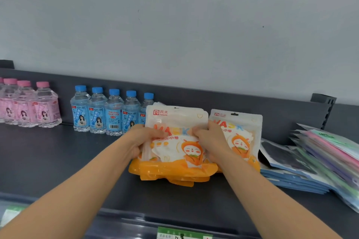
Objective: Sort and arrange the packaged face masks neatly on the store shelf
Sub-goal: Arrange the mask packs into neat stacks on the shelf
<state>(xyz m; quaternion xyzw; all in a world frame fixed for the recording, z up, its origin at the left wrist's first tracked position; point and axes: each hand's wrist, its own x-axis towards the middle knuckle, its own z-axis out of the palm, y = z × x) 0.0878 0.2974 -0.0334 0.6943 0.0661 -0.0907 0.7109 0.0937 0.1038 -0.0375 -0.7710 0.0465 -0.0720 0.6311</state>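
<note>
— Grip first: who has what?

— The left hand (pixel 143 137) is curled round the left edge of a stack of orange mask packs (pixel 178 120). The right hand (pixel 211 137) clasps the same stack at its right edge, fingers bent onto the front. Both forearms reach in from below.

— And the stack itself?

— It stands upright near the middle of the dark shelf (pixel 58 161). Its orange bottom edges are fanned out unevenly.

— Anything close to it?

— A second orange stack (pixel 240 136) stands just beside it on the right, partly hidden by the right hand. Behind the held stack's left corner runs a row of blue-capped bottles (pixel 104 110). Further left, well apart, stand pink-capped bottles (pixel 27 106).

— On the far right?

— Flat blue-edged packs (pixel 291 176) are piled on the shelf, and a slanting heap of pastel packs (pixel 330 147) lies over them, though that heap is blurred. A green price label (pixel 182 235) shows on the shelf's front edge, and a pale wall (pixel 194 35) rises behind.
</note>
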